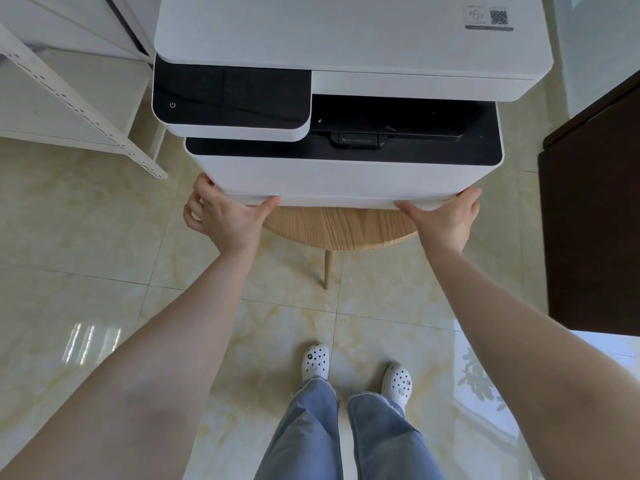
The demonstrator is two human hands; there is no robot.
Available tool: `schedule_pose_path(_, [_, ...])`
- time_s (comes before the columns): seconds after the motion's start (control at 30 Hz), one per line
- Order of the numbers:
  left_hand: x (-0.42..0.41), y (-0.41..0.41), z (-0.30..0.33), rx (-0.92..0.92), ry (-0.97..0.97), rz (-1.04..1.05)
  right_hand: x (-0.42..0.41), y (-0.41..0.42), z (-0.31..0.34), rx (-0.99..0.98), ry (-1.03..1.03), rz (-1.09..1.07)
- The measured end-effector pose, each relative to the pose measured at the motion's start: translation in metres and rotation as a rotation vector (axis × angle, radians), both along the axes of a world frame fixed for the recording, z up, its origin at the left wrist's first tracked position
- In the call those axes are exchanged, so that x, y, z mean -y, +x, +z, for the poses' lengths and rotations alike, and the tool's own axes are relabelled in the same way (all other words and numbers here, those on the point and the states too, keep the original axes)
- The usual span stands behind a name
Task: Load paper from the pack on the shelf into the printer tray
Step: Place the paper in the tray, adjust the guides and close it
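A white printer with a black control panel stands on a round wooden stool. Its paper tray is the white band along the bottom front, sitting flush with the printer body. My left hand presses against the tray's left front corner, thumb along its lower edge. My right hand lies flat on the tray's right front corner. Neither hand holds paper. No paper pack is in sight.
A white metal shelf stands to the left of the printer. A dark brown cabinet rises at the right. Glossy cream floor tiles lie below, with my feet in white clogs in front of the stool.
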State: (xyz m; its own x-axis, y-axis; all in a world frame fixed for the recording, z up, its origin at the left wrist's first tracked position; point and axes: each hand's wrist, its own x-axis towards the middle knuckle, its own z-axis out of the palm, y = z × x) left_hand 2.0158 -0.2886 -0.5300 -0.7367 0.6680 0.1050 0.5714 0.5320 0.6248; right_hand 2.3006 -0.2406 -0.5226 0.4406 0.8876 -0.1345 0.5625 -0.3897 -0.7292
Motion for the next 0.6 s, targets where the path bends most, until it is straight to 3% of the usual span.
schedule_pose_path(0.2, [-0.005, -0.004, -0.01, -0.047, -0.045, -0.031, -0.003, -0.003, -0.007, -0.034, 0.005, -0.002])
schedule_pose_path(0.6, [-0.013, -0.006, -0.009, -0.035, -0.045, 0.016, -0.005, -0.004, -0.005, 0.108, 0.001, -0.011])
